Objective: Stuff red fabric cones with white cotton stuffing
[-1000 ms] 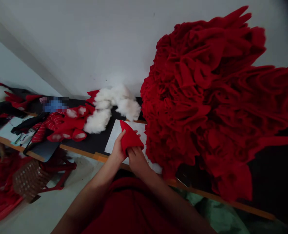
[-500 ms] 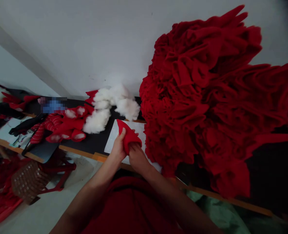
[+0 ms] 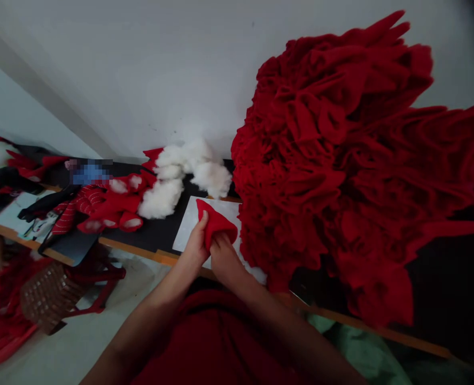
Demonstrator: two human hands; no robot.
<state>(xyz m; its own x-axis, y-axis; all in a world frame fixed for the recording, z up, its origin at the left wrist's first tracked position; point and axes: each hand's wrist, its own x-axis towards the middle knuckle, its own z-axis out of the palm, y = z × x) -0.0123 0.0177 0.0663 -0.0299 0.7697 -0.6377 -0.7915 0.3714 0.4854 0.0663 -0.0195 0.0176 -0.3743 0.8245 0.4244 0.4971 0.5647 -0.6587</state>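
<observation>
Red cloth cone (image 3: 217,222) was up over the white sheet (image 3: 186,229) on the counter (image 3: 146,236). Left hand (image 3: 197,242) was clamped on its side; right hand (image 3: 223,256) had fingers inside the open end, couldn't tell its grip. White fluff (image 3: 199,163) sat back-left, red cloth pile (image 3: 301,160) right.

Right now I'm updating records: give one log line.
left hand: grips red fabric cone; right hand: partly inside its open end; nearby: white stuffing
</observation>
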